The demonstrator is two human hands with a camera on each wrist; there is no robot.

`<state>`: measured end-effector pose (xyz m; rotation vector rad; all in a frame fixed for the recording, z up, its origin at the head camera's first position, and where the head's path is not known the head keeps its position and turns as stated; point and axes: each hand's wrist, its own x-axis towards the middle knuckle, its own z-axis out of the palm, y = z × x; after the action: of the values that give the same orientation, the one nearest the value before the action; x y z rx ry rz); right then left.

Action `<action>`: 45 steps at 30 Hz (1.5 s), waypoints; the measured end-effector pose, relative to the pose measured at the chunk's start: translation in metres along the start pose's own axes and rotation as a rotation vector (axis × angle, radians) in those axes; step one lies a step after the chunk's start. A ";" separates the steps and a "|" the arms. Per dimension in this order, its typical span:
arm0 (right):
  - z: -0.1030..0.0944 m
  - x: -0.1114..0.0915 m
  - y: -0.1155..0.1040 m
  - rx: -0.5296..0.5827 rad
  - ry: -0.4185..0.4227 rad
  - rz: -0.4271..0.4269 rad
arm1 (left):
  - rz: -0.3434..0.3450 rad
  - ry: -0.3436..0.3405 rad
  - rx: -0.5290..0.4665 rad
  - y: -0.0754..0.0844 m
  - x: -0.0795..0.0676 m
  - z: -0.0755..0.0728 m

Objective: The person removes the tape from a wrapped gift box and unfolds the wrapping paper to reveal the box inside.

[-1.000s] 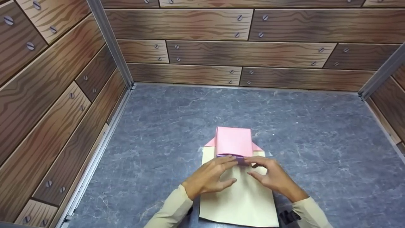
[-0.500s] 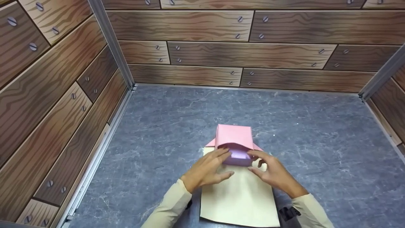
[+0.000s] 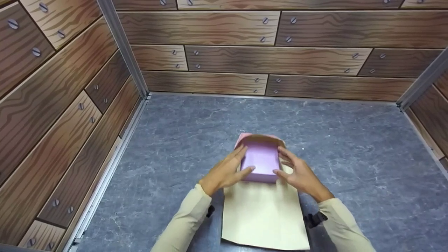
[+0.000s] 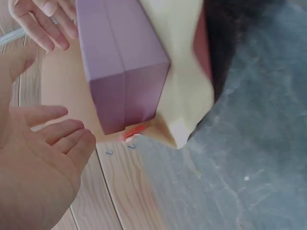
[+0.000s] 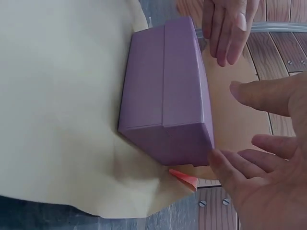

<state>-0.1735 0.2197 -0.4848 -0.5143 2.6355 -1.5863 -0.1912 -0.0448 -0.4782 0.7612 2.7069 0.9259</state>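
Observation:
A purple box [image 3: 260, 159] stands on a sheet of wrapping paper [image 3: 264, 217], cream side up, with pink [image 3: 245, 135] showing at its far edge. The sheet's far end curves up behind the box. My left hand [image 3: 224, 171] is at the box's left side, fingers extended and thumb over the near corner. On the other side, my right hand [image 3: 302, 175] has its fingers spread, with fingertips right at the edge. In the right wrist view, a fingertip overlaps the corner of the box [image 5: 163, 86]. The left wrist view shows a gap between my left fingers and the box [image 4: 122, 57].
A grey-blue marbled tabletop [image 3: 182, 140] lies under the paper. Wood-plank patterned walls [image 3: 224, 28] enclose it at the back and sides, joined by metal corner posts [image 3: 122, 49]. A small red-orange paper corner [image 5: 184, 179] sticks out beside the box.
The pink paper end that lay folded over the box has risen and swung back away from it, uncovering the purple top. Both hands have moved forward along the box's sides.

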 end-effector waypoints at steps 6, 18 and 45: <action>-0.003 0.019 0.009 -0.038 0.033 0.024 | -0.009 0.010 -0.109 -0.007 0.024 -0.006; 0.001 0.059 0.029 0.092 0.034 0.194 | -0.117 0.115 -0.487 -0.028 0.064 -0.001; -0.003 0.066 0.065 -0.184 -0.049 0.265 | -0.200 0.044 -0.120 -0.066 0.082 0.019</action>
<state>-0.2537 0.2306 -0.5301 -0.1939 2.6912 -1.2502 -0.2822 -0.0361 -0.5339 0.4423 2.6734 1.0556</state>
